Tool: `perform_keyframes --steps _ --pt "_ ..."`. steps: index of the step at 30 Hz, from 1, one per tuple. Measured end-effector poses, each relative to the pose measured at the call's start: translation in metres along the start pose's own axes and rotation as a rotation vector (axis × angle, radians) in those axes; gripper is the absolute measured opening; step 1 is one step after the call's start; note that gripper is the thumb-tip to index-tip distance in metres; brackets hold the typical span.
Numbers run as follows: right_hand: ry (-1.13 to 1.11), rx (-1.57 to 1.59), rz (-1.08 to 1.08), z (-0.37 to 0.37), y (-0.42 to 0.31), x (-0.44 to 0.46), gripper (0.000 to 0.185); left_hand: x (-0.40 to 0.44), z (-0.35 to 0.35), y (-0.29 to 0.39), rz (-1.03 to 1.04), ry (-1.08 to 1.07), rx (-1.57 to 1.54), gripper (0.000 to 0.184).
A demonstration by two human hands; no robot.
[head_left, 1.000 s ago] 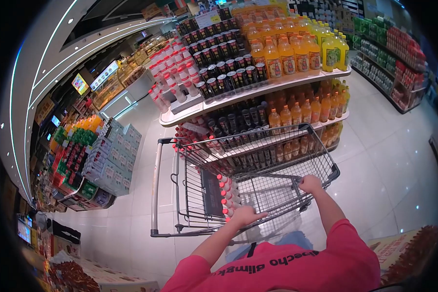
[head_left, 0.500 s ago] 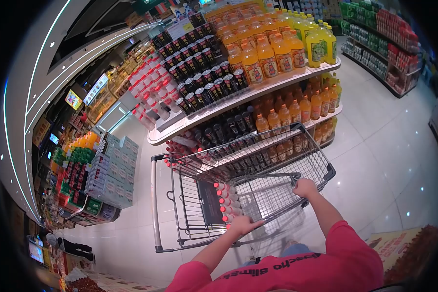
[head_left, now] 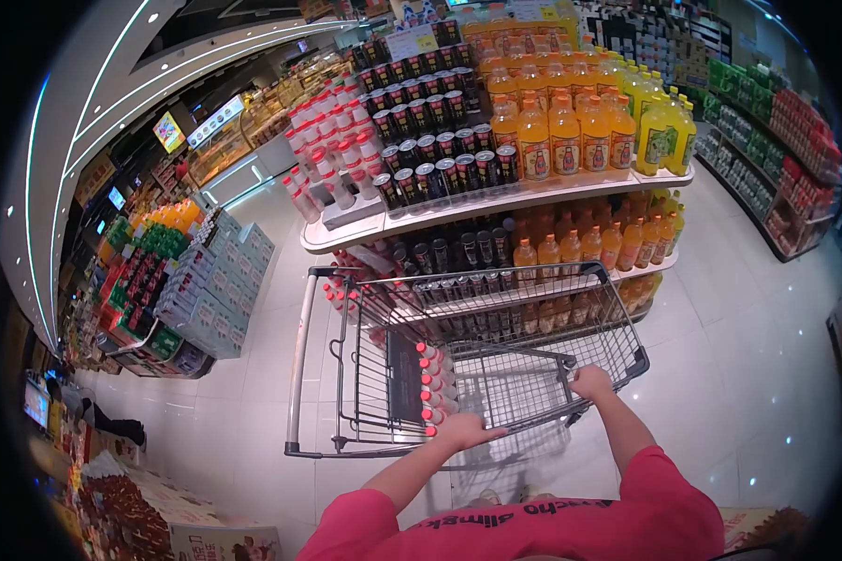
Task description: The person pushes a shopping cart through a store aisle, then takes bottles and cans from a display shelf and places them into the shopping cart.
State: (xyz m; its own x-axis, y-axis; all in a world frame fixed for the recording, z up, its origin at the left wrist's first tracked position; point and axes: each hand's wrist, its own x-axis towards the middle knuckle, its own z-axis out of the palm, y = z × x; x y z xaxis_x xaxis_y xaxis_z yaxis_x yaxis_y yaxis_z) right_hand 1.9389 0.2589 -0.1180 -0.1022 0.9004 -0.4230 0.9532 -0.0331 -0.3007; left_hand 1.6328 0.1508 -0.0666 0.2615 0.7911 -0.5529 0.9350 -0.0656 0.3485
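Note:
A metal shopping cart point(head_left: 505, 374) stands sideways in front of me, its long handle at the left. My left hand point(head_left: 463, 431) rests on the cart's near top rim, its thumb pointing right and its other fingers hidden over the edge. Beside it, inside the basket, several red-capped bottles point(head_left: 432, 383) stand in a row. My right hand point(head_left: 590, 382) is closed round the near rim farther right, by the end of a dark bar that crosses the basket.
Beyond the cart is a display shelf point(head_left: 533, 194) with dark cans, orange and yellow bottles. Stacked drink cartons point(head_left: 220, 290) stand at the left, another drinks shelf point(head_left: 767, 173) at the right. A person's dark-clothed legs point(head_left: 112, 425) show at the lower left.
The view tilted and swung back, so the shelf first shifted left and then right again. Both hands have stayed on the cart's rim, and the bottles remain in the basket.

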Motion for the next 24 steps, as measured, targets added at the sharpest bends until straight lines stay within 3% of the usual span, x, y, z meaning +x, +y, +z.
perform_keyframes --steps 8,24 --pt "0.121 0.051 0.042 0.005 0.009 0.008 0.023 0.006 -0.004 0.004 0.029 0.013 0.029 0.088" --pt "-0.083 -0.109 0.095 -0.015 0.032 0.037 0.028 0.029 -0.022 0.031 0.021 -0.004 0.020 0.082"
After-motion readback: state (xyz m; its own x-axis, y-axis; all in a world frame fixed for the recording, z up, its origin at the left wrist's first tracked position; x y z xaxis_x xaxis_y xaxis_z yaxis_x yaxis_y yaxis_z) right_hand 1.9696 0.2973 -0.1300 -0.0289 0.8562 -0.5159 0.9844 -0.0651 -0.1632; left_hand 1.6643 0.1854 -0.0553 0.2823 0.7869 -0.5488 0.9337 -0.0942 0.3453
